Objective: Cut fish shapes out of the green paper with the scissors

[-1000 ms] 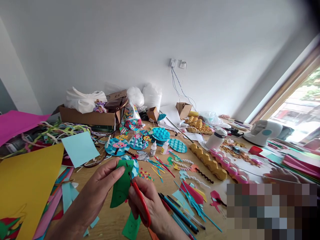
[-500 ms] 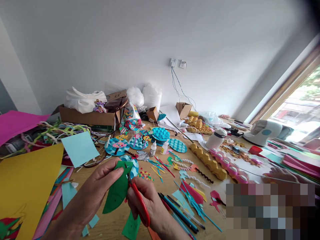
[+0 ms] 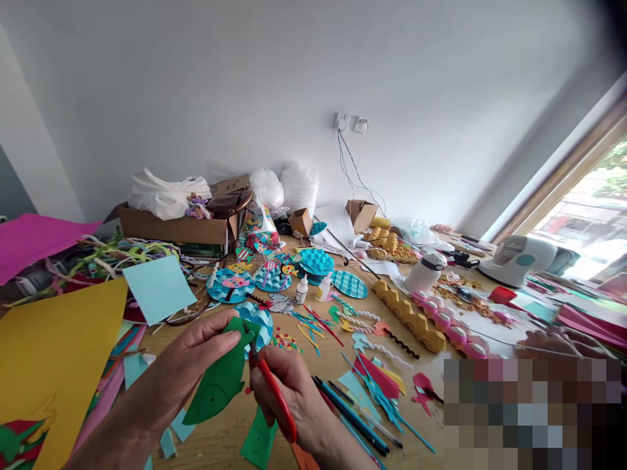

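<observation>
L hand (image 3: 203,349) grip pinches the far end of the green paper (image 3: 215,385), held above the bench (image 3: 215,444); R hand (image 3: 289,388) grip is closed round the red scissors (image 3: 275,391), blades at the paper's far R edge. Paper's near end has just swung L, so blades now meet it at a diff. angle, prob. to follow the curve. 2nd green piece (image 3: 258,442) lies near, below R hand.

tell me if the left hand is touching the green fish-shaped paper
Touching: the head view shows the left hand with its thumb lying on the upper part of the green fish-shaped paper.
</observation>
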The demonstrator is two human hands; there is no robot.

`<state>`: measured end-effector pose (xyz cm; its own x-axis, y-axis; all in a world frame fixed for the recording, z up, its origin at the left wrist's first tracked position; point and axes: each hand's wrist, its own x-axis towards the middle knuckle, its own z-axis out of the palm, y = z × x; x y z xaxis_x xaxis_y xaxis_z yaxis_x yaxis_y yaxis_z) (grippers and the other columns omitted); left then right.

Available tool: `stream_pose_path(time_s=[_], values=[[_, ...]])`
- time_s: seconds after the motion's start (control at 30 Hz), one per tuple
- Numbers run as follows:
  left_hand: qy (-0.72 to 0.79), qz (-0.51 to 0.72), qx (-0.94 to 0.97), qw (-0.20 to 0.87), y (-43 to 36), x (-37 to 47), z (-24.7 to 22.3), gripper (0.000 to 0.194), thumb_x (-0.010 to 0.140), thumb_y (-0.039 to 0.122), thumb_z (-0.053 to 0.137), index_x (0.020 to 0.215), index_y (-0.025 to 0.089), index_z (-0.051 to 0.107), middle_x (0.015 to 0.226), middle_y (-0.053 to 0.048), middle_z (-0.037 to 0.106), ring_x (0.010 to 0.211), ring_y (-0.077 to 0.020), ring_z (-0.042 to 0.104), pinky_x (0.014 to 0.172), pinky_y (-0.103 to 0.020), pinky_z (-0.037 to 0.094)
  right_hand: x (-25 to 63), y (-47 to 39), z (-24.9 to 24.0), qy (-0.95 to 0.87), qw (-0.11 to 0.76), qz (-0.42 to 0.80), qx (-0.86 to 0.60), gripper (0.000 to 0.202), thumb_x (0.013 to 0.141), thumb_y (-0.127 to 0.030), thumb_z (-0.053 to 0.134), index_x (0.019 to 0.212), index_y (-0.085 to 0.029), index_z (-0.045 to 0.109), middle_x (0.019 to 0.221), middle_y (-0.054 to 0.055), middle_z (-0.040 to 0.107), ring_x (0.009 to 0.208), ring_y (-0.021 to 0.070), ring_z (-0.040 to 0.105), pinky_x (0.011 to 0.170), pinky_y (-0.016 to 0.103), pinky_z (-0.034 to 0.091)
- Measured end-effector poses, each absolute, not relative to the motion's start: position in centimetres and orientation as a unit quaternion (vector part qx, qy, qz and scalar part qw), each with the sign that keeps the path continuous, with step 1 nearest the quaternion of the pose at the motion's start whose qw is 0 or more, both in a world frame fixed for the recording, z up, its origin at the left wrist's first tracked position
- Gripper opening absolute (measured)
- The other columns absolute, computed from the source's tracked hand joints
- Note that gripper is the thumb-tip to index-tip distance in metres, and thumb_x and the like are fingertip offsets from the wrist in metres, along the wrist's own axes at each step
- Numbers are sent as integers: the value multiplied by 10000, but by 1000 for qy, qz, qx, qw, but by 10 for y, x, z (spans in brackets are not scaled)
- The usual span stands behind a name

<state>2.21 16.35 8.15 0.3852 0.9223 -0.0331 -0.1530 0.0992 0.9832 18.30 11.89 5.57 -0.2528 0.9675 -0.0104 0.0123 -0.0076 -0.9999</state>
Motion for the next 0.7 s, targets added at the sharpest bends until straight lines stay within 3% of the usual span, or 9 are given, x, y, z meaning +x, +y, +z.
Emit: stream_pose_path(time_s=[0.23,0.4,0.57,0.7], values=[[393,403,532,632,167,16,84,133,679,353,745,740,235,754,670,-34,707,748,-245,655,597,-279,508,187,120,50,-583,411,543,-442,333,849,-371,585,612,-198,428,503,-78,369,441,60,333,439,201,256],[438,419,486,630,171,10,76,231,614,338,798,819,235,769,766,-48,743,780,-259,666,603,-299,510,193,121,53,-618,382,516,-454,298,869,-332,586,647,-188,449,552,-68,355,502,69,317,464,208,224],[378,379,576,618,174,7,78,112,701,323,717,729,225,762,743,-35,698,746,-217,614,688,-281,488,197,120,60,-635,365,507,-454,328,868,-370,589,639,-185,444,545,-66,352,503,67,300,450,201,216],[356,367,600,615,173,6,84,113,729,310,671,713,234,753,700,-20,654,695,-204,570,660,-274,461,197,121,60,-628,350,524,-457,233,841,-295,567,659,-184,475,531,-64,400,479,64,333,429,185,237]])
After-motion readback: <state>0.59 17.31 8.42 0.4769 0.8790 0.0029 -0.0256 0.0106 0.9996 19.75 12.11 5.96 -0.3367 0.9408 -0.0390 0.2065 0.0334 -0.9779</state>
